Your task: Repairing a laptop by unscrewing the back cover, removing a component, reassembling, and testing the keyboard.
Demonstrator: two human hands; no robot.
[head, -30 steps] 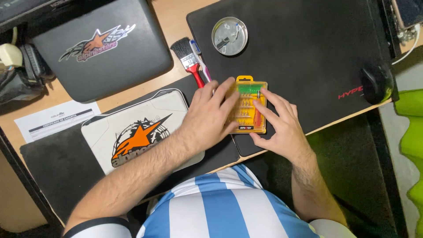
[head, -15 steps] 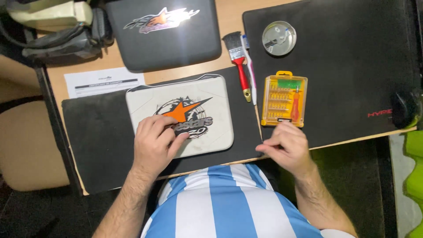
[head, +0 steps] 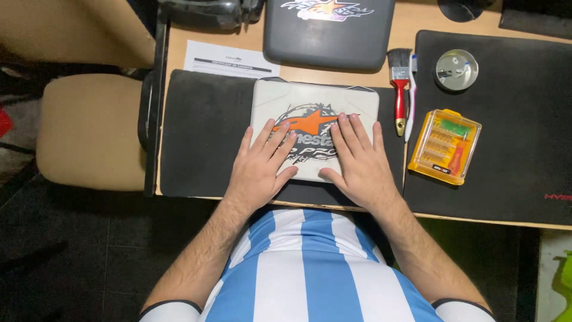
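Resting flat, both hands, left and right, fingers spread, gripping nothing, on the closed laptop; bit case unopened.

1. Worn on the head, looking almost straight down onto the desk.
2. Near enough to take in both forearms, the striped shirt below, a chair seat at the left edge.
3. Single view only; far desk edge cut off at the top.
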